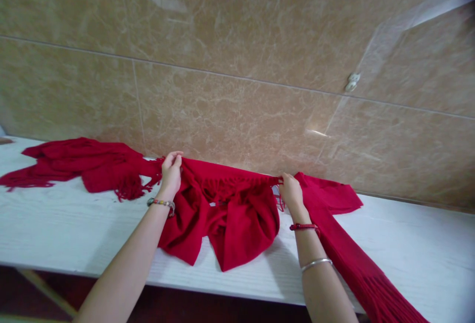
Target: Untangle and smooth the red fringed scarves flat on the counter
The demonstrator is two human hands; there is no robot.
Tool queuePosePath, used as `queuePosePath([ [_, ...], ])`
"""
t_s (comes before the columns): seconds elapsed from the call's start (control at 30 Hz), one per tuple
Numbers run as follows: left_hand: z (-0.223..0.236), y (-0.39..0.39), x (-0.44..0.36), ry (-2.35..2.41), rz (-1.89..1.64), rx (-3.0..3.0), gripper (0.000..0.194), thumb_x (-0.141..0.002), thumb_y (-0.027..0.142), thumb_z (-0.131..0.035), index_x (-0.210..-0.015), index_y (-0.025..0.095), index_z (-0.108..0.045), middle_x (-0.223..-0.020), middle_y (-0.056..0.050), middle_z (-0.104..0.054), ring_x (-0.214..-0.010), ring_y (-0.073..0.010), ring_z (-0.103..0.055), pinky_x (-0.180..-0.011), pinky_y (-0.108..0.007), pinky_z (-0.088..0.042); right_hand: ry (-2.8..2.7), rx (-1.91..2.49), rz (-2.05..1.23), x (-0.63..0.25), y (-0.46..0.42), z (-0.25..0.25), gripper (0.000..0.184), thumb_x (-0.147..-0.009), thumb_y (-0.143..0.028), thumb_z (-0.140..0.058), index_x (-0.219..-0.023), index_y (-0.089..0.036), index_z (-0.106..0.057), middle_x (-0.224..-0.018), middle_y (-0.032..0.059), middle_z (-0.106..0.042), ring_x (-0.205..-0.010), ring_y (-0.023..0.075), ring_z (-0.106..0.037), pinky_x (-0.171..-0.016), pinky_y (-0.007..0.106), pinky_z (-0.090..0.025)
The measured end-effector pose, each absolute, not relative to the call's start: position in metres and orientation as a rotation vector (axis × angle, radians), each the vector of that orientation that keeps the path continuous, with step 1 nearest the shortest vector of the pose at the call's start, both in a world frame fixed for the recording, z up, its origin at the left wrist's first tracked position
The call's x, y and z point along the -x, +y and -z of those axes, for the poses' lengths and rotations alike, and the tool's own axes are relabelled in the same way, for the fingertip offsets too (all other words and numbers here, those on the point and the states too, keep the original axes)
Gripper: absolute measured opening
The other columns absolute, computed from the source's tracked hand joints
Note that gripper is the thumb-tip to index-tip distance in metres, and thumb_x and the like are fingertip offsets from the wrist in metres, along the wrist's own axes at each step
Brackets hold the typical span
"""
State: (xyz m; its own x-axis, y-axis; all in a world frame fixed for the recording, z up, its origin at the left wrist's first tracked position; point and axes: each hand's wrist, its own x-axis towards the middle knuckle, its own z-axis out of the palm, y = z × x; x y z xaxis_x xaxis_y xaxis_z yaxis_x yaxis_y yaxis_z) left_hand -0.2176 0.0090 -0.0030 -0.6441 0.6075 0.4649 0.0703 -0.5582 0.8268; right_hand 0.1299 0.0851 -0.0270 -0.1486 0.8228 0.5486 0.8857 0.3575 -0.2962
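A red fringed scarf (237, 219) hangs slack between my two hands above a white table (67, 229). My left hand (171, 170) pinches its fringed edge at the left corner. At the right corner, my right hand (290, 192) is closed on the same edge. The cloth sags in folds down onto the tabletop. A beaded bracelet sits on my left wrist; a red cord and a silver bangle are on my right.
A second red fringed scarf (79, 164) lies crumpled at the table's left, against a beige marble-tile wall (237, 66). Another red scarf (349, 249) trails from behind my right hand off the front edge at right. A small white clip (352, 81) is on the wall.
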Motion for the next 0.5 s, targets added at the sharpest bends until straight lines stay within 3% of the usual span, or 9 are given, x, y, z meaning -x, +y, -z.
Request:
queuePosePath([
  [0.1,-0.001,-0.002,0.200,1.094,-1.720,-1.448,0.019,-0.069,0.032,-0.058,-0.083,0.018,-0.056,-0.066,0.002,-0.053,-0.058,-0.0095,-0.049,-0.054,-0.019,-0.039,-2.132,1.447,0.044,-0.127,0.084,0.032,0.037,-0.059,0.002,-0.039,-0.079,-0.016,-0.064,-0.087,0.0100,-0.064,-0.085,0.0206,-0.059,-0.075,0.029,-0.043],
  [0.23,-0.004,-0.013,0.180,1.080,-1.156,-1.873,0.020,-0.071,0.034,-0.060,-0.082,0.018,-0.062,-0.069,0.000,-0.059,-0.063,-0.0121,-0.054,-0.059,-0.021,-0.042,-2.094,1.210,-0.048,-0.115,0.075,0.022,0.047,-0.055,0.004,-0.037,-0.085,-0.017,-0.065,-0.101,0.0095,-0.061,-0.098,0.0206,-0.054,-0.086,0.034,-0.041],
  [0.37,-0.001,-0.009,0.180,1.225,-1.172,-1.986,0.031,-0.083,0.041,-0.042,-0.086,0.017,-0.061,-0.066,-0.001,-0.060,-0.056,-0.0131,-0.055,-0.058,-0.024,-0.046,-2.060,0.771,-0.521,-0.103,0.058,0.003,0.045,-0.063,-0.002,-0.041,-0.097,-0.021,-0.062,-0.113,0.0048,-0.058,-0.108,0.0177,-0.051,-0.091,0.034,-0.040],
  [0.43,0.002,-0.006,0.182,1.361,-1.276,-2.099,0.032,-0.084,0.040,-0.042,-0.092,0.016,-0.061,-0.084,-0.006,-0.064,-0.075,-0.0172,-0.060,-0.072,-0.028,-0.047,-2.091,0.721,-0.746,-0.097,0.052,0.000,0.041,-0.071,-0.010,-0.046,-0.108,-0.023,-0.058,-0.116,0.0040,-0.058,-0.108,0.0170,-0.051,-0.089,0.033,-0.042],
  [0.5,0.006,-0.006,0.180,1.426,-1.147,-2.307,0.032,-0.081,0.038,-0.050,-0.102,0.017,-0.060,-0.106,-0.008,-0.062,-0.099,-0.0209,-0.056,-0.089,-0.031,-0.041,-2.120,0.878,-0.699,-0.092,0.051,0.003,0.034,-0.078,-0.018,-0.047,-0.110,-0.019,-0.057,-0.113,0.0073,-0.060,-0.104,0.0174,-0.054,-0.086,0.031,-0.043],
])
